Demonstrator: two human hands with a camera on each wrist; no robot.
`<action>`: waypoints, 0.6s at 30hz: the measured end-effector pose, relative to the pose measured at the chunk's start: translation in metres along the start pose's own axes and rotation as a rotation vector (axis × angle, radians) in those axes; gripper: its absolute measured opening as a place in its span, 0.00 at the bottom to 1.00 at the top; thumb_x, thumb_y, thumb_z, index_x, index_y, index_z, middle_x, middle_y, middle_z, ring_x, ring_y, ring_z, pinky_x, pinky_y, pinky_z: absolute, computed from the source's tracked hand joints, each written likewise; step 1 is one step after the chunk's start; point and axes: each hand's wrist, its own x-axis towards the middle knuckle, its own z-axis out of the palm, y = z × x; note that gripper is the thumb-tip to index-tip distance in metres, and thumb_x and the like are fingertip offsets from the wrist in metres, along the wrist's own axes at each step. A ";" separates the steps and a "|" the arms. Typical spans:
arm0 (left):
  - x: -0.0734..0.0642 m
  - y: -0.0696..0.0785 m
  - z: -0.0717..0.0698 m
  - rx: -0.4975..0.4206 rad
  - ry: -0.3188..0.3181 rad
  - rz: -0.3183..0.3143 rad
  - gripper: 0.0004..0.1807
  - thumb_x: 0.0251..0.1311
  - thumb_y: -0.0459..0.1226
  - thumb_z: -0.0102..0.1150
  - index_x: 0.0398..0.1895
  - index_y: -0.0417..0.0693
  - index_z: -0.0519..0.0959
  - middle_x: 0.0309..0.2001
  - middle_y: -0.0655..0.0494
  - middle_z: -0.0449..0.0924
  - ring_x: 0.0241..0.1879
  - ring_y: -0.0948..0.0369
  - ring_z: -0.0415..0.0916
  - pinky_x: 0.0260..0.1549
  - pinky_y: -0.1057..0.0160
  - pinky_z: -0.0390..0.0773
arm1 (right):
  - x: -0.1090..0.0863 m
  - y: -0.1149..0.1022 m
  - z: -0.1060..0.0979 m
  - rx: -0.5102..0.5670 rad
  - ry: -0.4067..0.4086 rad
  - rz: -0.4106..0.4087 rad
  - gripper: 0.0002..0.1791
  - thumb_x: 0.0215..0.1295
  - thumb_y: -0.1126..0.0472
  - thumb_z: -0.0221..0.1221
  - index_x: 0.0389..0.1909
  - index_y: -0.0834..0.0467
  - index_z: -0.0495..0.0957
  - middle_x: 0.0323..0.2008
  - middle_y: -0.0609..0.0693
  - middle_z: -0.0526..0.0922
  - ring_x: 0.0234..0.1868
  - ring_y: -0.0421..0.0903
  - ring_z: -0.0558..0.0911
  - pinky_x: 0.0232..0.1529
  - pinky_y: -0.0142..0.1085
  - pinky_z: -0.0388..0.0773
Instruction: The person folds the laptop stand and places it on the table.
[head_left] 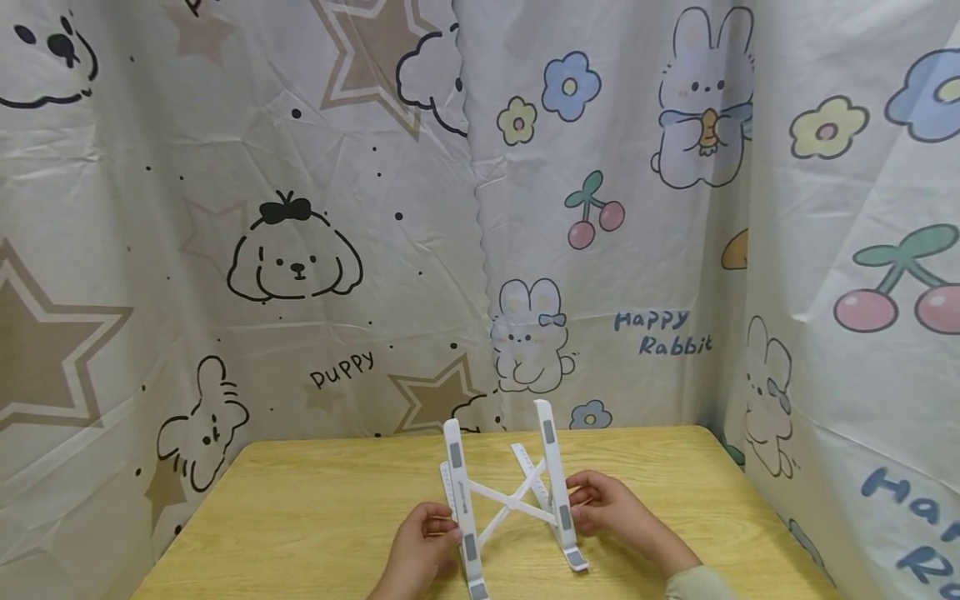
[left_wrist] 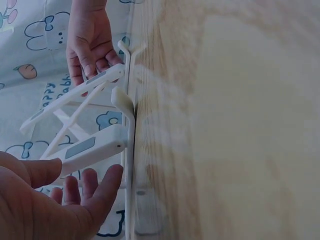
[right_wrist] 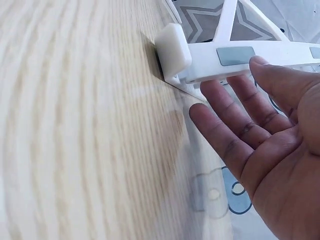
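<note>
A white folding laptop stand [head_left: 511, 502] with grey pads stands opened out on the table, its two sloping rails joined by an X-shaped brace. My left hand [head_left: 420, 542] holds the left rail from outside; in the left wrist view its thumb [left_wrist: 47, 171] lies against the rail and the fingers curve below. On the other side, my right hand [head_left: 618, 515] holds the right rail. The right wrist view shows its thumb [right_wrist: 272, 75] at the rail's edge beside a grey pad, with fingertips reaching beneath.
The stand rests on a yellow wood-grain table [head_left: 300, 492]. Behind the table and along its sides hangs a pale curtain [head_left: 420, 275] printed with puppies, rabbits, stars and flowers. The stand's front lips [right_wrist: 172, 50] sit close above the tabletop.
</note>
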 end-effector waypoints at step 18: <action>0.010 -0.002 0.005 -0.032 -0.008 0.035 0.18 0.63 0.22 0.62 0.54 0.31 0.71 0.42 0.45 0.74 0.38 0.57 0.76 0.31 0.47 0.87 | 0.002 0.004 0.012 0.065 0.044 -0.002 0.23 0.64 0.72 0.66 0.57 0.69 0.70 0.37 0.55 0.80 0.36 0.48 0.83 0.37 0.47 0.88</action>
